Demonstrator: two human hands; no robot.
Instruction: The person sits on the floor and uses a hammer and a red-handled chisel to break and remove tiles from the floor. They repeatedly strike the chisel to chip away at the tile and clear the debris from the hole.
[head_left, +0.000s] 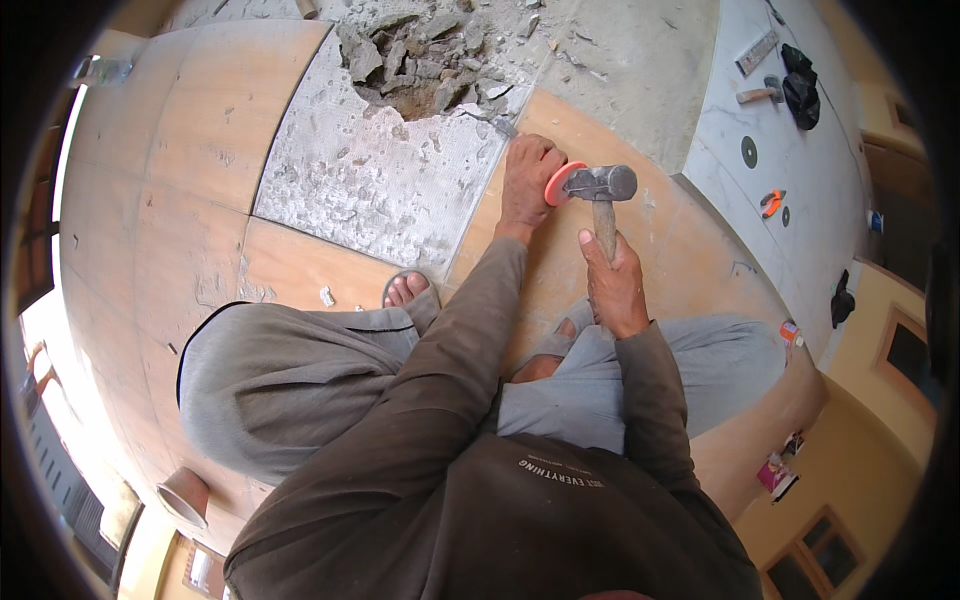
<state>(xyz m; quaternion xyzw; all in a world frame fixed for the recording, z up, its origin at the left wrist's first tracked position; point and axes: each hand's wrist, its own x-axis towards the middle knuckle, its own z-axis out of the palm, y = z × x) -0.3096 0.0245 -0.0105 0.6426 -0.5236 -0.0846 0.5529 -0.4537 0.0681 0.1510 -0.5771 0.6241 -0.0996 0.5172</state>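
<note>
My left hand (529, 180) grips a cold chisel whose round orange hand guard (564, 184) shows beside the fingers. The chisel's flat tip (505, 127) rests at the edge where the orange tile (555, 124) meets the rough mortar patch (375, 180). In my right hand (619, 289) is the wooden handle of a club hammer (602, 183). Its steel head is right by the guard, over the chisel's struck end; whether they touch I cannot tell. Beyond the patch opens a broken hole (420, 67) with grey concrete chunks. My fingers hide most of the chisel shank.
On the raised white marble-look slab (720, 202) to the right lie another hammer (759, 95), a black bag (801, 88), a cutting disc (748, 151) and orange-handled pliers (771, 203). A bucket (184, 496) lies tipped at lower left. Mortar crumbs (326, 295) lie near my foot.
</note>
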